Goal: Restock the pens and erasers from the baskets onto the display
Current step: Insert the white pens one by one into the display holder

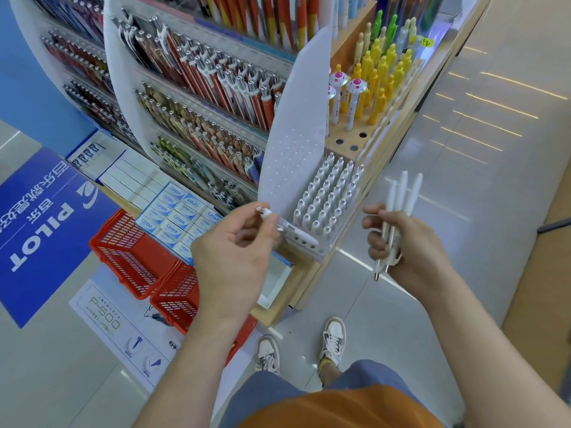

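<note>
The clear acrylic tray (319, 253) at the front corner of the wooden display holds rows of upright white click pens with silver tops (327, 196); its front row of holes shows no pens. Just left of the tray, the left hand (234, 251) pinches 1 slim white pen with a silver clicker (287, 225) between thumb and curled fingertips. That pen lies tilted, clicker end up and to the left, tip over the tray's front row; whether it touches the tray I cannot tell. To the right of the tray, well apart from it, the right hand (408, 242) is closed round a bundle of white pens (398, 205), with 3 pointed ends fanning above the fist and silver ends poking out below. Left of the tray, blue-and-white boxed erasers (179, 211) lie packed on a low shelf. Below these, 2 red plastic mesh baskets (136, 251) sit on the floor.
</note>
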